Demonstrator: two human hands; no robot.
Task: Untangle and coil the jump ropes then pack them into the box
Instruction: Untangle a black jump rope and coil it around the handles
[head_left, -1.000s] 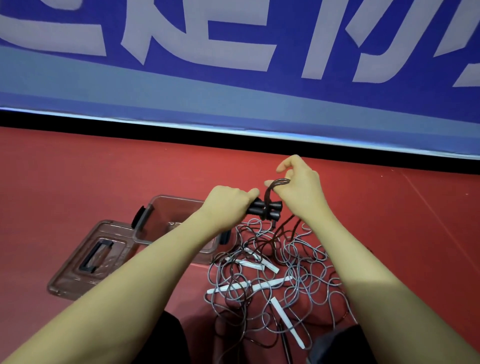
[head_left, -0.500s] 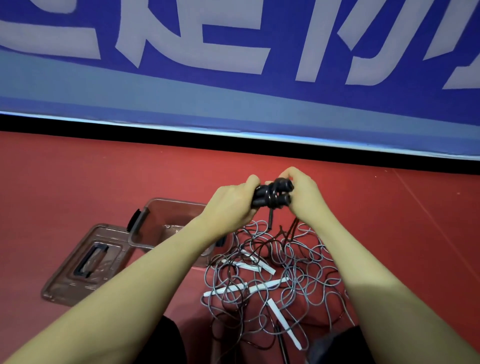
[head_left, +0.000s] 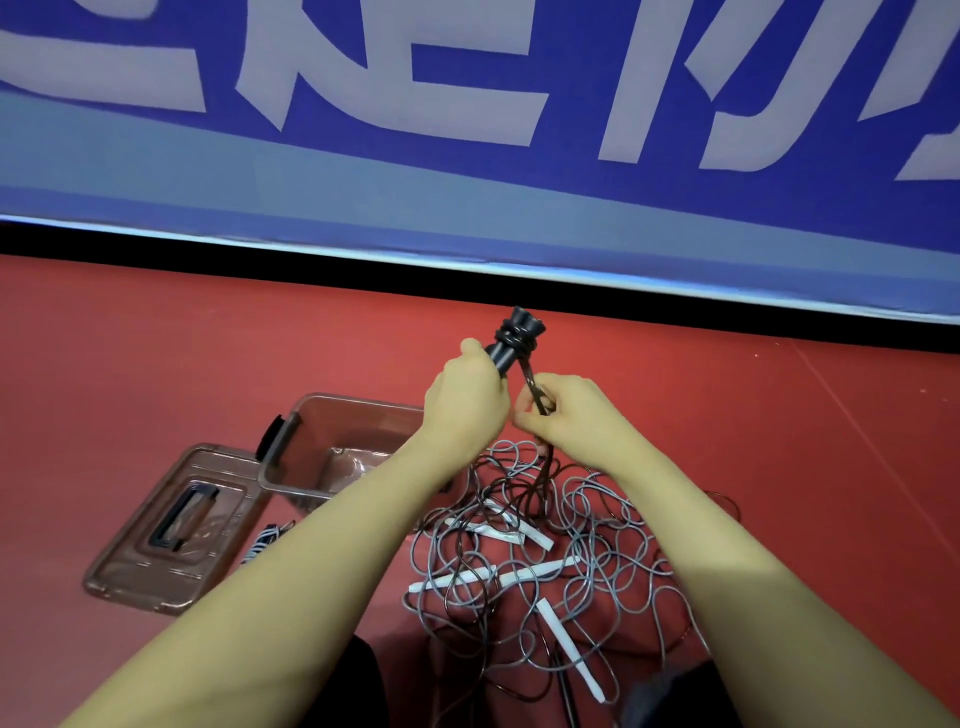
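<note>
My left hand (head_left: 467, 392) grips a pair of black jump-rope handles (head_left: 514, 338), held upright with dark cord wound around their upper part. My right hand (head_left: 563, 415) pinches the dark cord (head_left: 532, 387) just below the handles, close beside the left hand. The cord runs down into a tangled pile of grey and dark ropes (head_left: 545, 545) with several white handles (head_left: 498, 574) on the red floor. A clear brown box (head_left: 317, 441) stands open to the left of the pile, partly hidden by my left forearm.
The box's lid (head_left: 171, 530) lies flat on the floor left of the box. A small black-and-white striped piece (head_left: 260, 540) shows beside my left forearm. A blue banner wall (head_left: 467, 156) closes off the far side of the red floor (head_left: 156, 353).
The handles went from lying sideways between both hands to standing upright in my left hand. My right hand dropped below them, drawing the cord down.
</note>
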